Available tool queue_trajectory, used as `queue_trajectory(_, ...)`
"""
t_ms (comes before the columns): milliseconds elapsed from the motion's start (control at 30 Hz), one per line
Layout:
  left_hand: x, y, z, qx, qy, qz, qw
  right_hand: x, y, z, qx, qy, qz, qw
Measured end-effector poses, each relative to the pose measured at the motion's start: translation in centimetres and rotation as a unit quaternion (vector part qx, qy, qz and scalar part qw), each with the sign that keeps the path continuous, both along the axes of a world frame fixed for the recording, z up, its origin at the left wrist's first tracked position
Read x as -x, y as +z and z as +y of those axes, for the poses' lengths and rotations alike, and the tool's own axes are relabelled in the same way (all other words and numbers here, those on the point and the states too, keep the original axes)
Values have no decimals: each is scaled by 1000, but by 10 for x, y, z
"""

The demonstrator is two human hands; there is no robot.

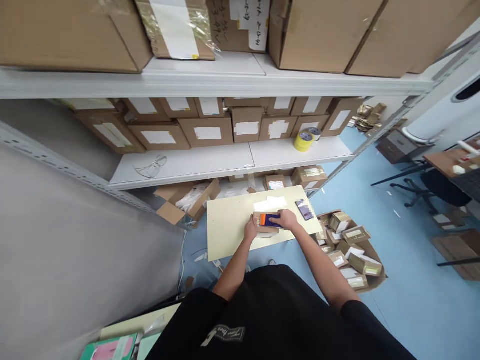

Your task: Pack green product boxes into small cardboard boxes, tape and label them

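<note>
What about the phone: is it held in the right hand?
No, the phone lies on the table, and the right hand grips a blue and orange object.

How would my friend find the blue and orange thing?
At the pale yellow table, the right hand holds the blue and orange thing against a small cardboard box. Unlike the brown box, it's dark blue with a bright orange end.

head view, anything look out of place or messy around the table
Two things, mildly: left of the table, an open carton has its flaps splayed and white contents exposed, unlike the closed boxes shelved above; and white scraps lie loose on the blue floor.
</note>
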State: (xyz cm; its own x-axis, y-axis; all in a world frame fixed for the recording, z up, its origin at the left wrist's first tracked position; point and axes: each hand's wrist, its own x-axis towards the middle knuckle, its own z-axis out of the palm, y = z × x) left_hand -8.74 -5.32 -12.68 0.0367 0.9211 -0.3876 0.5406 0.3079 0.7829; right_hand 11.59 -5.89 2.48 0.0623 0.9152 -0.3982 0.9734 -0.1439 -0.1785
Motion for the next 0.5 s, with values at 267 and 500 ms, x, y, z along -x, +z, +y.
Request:
queue_trajectory(267,6,-4,6,-25,-16,-4,1000,-139,10,-33,19,-50,-42,998)
queue_trajectory(500,67,-6,21,16,35,-16,999,-64,-23,-13,11,-34,-9,999)
